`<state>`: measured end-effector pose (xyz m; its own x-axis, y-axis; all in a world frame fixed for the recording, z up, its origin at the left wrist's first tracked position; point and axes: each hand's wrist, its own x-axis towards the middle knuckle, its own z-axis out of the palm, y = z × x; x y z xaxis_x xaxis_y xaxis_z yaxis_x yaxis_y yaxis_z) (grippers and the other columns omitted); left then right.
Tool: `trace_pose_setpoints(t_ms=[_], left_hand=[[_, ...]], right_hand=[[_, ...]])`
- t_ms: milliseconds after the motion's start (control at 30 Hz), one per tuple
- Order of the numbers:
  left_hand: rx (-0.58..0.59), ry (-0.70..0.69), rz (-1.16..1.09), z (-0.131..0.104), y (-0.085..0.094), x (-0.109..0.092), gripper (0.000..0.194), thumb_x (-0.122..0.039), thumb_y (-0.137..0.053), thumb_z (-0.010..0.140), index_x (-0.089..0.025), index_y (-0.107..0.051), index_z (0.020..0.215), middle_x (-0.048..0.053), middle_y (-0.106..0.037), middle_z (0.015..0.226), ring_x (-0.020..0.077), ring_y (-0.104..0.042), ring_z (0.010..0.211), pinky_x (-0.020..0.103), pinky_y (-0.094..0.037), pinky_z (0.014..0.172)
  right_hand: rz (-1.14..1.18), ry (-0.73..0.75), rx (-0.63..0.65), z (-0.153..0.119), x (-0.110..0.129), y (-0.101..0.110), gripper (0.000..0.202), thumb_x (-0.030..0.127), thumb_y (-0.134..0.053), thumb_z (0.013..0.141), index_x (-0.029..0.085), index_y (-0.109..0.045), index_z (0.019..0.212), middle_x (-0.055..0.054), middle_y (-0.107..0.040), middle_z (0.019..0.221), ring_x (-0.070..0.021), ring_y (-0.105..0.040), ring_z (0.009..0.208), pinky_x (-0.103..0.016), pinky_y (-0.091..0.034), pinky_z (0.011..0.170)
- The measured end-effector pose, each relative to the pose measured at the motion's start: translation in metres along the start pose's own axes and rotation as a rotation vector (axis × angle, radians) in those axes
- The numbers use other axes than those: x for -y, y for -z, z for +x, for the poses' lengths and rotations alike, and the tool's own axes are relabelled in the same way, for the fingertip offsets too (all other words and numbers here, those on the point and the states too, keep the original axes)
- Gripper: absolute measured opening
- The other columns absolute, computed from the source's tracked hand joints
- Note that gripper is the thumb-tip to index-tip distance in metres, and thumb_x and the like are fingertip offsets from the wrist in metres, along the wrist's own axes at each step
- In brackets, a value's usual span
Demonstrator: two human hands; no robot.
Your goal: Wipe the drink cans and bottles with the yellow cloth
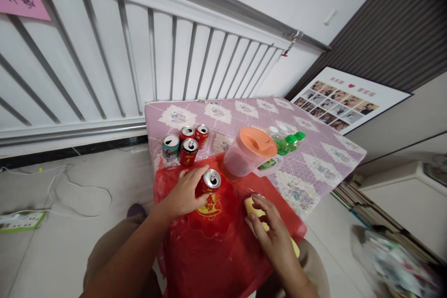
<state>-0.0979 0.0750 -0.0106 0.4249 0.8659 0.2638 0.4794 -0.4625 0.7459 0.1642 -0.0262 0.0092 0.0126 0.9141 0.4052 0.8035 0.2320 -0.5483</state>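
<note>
A red drink can (211, 180) with an opened top stands in a red scalloped dish (218, 216) with a gold print. My left hand (185, 193) is closed around the can's left side, thumb in front and fingers behind. To the right, my right hand (270, 223) has its fingers bent over a yellow, soft-looking piece (256, 207), whose kind I cannot make out. More yellow shows beyond the wrist. Beneath the dish lies a red plastic sheet (216, 265). Behind my left hand stand several opened cans, red cans (188, 151) and a teal-and-white can (171, 147).
A clear pitcher (240, 156) with an orange lid stands behind the dish. Right of it are bottles with green caps (290, 142). The table has a purple floral cloth (324, 167). A white radiator (195, 56) runs along the wall; a power strip (21, 221) lies on the floor.
</note>
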Motion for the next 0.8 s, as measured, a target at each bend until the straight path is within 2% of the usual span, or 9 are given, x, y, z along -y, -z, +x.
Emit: trace_pose_setpoints(t_ms=[200, 267, 367, 500, 600, 700, 800], left_hand=[[-0.104, 0.062, 0.036, 0.000, -0.006, 0.005, 0.090, -0.035, -0.080, 0.068, -0.023, -0.036, 0.146, 0.014, -0.056, 0.135, 0.0348, -0.051, 0.128, 0.055, -0.033, 0.110], [-0.101, 0.082, 0.019, 0.000, -0.006, 0.006, 0.094, -0.036, -0.082, 0.065, -0.024, -0.036, 0.147, 0.014, -0.054, 0.137, 0.0361, -0.049, 0.129, 0.056, -0.033, 0.110], [-0.069, 0.069, -0.029, -0.002, -0.005, 0.008, 0.094, -0.035, -0.079, 0.069, -0.025, -0.032, 0.149, 0.015, -0.045, 0.148, 0.0371, -0.041, 0.137, 0.057, -0.029, 0.114], [-0.009, 0.047, -0.063, -0.004, -0.004, 0.010, 0.087, -0.030, -0.074, 0.074, -0.025, -0.031, 0.150, 0.015, -0.047, 0.149, 0.0363, -0.044, 0.137, 0.058, -0.028, 0.115], [-0.007, 0.042, -0.061, -0.004, -0.006, 0.011, 0.082, -0.026, -0.073, 0.074, -0.025, -0.035, 0.147, 0.014, -0.052, 0.144, 0.0351, -0.048, 0.133, 0.057, -0.030, 0.114], [-0.025, 0.054, -0.050, -0.003, -0.007, 0.010, 0.078, -0.026, -0.074, 0.073, -0.024, -0.040, 0.143, 0.014, -0.054, 0.142, 0.0349, -0.050, 0.131, 0.056, -0.033, 0.112], [-0.026, 0.071, -0.037, -0.002, -0.007, 0.010, 0.076, -0.027, -0.074, 0.073, -0.024, -0.042, 0.141, 0.014, -0.055, 0.141, 0.0352, -0.050, 0.130, 0.056, -0.033, 0.111]], right_hand=[[0.048, 0.001, 0.017, -0.003, 0.004, -0.012, 0.028, 0.027, -0.054, 0.092, 0.025, -0.060, 0.119, -0.012, -0.063, 0.126, -0.0255, -0.060, 0.120, -0.036, -0.059, 0.081], [0.071, -0.043, 0.004, -0.004, 0.001, -0.012, 0.030, 0.030, -0.055, 0.091, 0.025, -0.060, 0.121, -0.012, -0.063, 0.126, -0.0261, -0.060, 0.118, -0.036, -0.059, 0.080], [0.118, -0.189, -0.037, 0.002, -0.006, -0.003, 0.040, 0.039, -0.056, 0.091, 0.025, -0.055, 0.128, -0.013, -0.062, 0.129, -0.0262, -0.062, 0.114, -0.041, -0.058, 0.084], [0.243, -0.355, -0.227, 0.031, -0.023, 0.013, 0.051, 0.047, -0.059, 0.089, 0.024, -0.051, 0.134, -0.013, -0.060, 0.133, -0.0267, -0.058, 0.121, -0.048, -0.048, 0.101], [0.375, -0.427, -0.342, 0.063, -0.038, 0.020, 0.059, 0.054, -0.059, 0.087, 0.024, -0.048, 0.137, -0.013, -0.059, 0.134, -0.0262, -0.057, 0.122, -0.048, -0.048, 0.100], [0.506, -0.492, -0.322, 0.091, -0.051, 0.020, 0.054, 0.059, -0.061, 0.084, 0.026, -0.055, 0.126, -0.010, -0.062, 0.129, -0.0246, -0.060, 0.116, -0.043, -0.052, 0.091], [0.707, -0.465, -0.196, 0.111, -0.058, 0.016, 0.046, 0.066, -0.060, 0.080, 0.024, -0.065, 0.100, -0.006, -0.071, 0.107, -0.0223, -0.066, 0.098, -0.039, -0.054, 0.082]])
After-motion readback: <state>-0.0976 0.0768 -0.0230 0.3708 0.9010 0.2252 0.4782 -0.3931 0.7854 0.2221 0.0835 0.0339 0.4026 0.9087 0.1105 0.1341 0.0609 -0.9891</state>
